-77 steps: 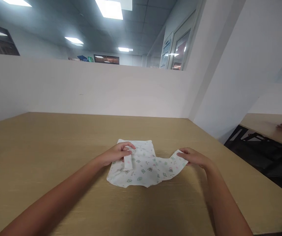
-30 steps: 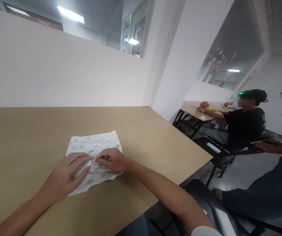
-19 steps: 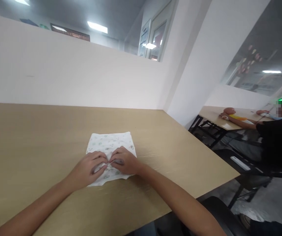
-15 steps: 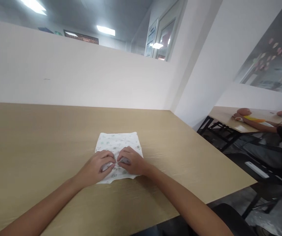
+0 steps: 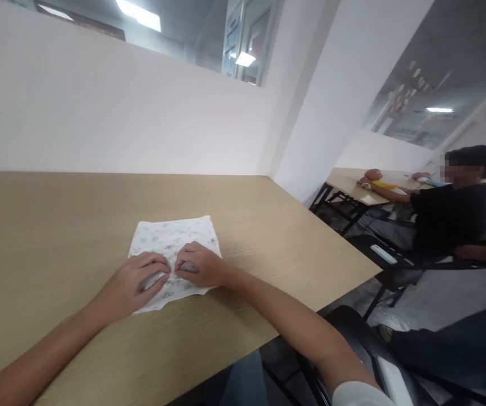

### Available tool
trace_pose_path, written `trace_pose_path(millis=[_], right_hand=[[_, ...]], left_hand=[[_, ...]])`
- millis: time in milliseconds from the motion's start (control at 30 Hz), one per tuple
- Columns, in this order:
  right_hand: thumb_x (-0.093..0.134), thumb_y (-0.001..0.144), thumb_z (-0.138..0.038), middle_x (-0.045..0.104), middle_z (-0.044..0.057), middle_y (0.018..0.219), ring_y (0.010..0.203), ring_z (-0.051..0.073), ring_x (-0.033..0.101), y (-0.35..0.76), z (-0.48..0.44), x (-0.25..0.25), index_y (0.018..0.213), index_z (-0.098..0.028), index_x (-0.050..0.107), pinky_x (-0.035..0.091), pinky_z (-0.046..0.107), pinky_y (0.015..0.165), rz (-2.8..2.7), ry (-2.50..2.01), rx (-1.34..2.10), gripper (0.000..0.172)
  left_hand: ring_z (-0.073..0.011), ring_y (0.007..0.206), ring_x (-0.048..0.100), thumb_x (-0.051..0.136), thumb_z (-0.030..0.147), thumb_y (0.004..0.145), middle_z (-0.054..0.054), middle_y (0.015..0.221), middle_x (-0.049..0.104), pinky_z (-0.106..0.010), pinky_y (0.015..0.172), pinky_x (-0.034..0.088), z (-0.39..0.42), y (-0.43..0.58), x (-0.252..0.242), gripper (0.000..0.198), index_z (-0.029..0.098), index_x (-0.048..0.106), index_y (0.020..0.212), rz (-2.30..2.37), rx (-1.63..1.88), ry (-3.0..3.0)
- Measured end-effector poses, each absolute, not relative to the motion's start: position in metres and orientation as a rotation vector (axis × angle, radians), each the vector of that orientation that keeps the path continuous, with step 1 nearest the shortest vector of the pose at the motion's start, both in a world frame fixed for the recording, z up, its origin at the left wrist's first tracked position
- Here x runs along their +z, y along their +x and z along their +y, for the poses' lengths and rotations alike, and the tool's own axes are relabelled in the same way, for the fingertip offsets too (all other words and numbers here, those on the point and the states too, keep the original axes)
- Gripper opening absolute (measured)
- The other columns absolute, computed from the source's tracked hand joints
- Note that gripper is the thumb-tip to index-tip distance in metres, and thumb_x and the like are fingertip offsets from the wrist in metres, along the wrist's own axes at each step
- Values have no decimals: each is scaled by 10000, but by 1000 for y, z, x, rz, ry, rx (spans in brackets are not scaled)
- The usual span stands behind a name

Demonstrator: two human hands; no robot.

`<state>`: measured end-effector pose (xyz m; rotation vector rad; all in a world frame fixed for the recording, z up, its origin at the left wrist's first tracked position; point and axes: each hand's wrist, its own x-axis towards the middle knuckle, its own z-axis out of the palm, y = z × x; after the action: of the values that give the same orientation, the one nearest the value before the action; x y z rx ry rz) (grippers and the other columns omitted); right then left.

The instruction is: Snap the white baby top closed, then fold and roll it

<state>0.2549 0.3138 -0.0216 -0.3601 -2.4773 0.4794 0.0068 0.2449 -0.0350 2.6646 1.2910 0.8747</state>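
A white cloth (image 5: 183,230) with a small printed pattern lies spread on the wooden table, its lower edge uneven. My left hand (image 5: 139,282) pinches the cloth near its middle, thumb and fingertips together. Close beside it, my right hand (image 5: 196,265) pinches the same cloth, with a bit of fabric showing between thumb and fingers. A small gap separates the fingertips of the two hands. The part of the cloth under the palms is hidden.
The table (image 5: 56,225) meets a white wall (image 5: 119,124) at its far side. On the right, a person in a black shirt (image 5: 454,217) sits by another table with a doll (image 5: 373,176) on it. Black chairs (image 5: 348,327) stand beyond the near table's right edge.
The view has turned to the right, so the cloth and hands appear further left and more of the seated person shows. Both hands remain pinched on the cloth.
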Motion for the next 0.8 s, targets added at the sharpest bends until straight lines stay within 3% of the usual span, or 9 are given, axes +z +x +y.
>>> trace_pose_path(millis=[800], right_hand=[[651,990,-207,665,49,997,1017,157,581,251,314,-21,919,-177,631,428,321,1059,-2528,-429,458,79]], left_hand=[[-131,1149,586,574,377,1020,15,1221,646,-279,1020,421,247,5,-39,172,301,693,1118,1264,877,2678]])
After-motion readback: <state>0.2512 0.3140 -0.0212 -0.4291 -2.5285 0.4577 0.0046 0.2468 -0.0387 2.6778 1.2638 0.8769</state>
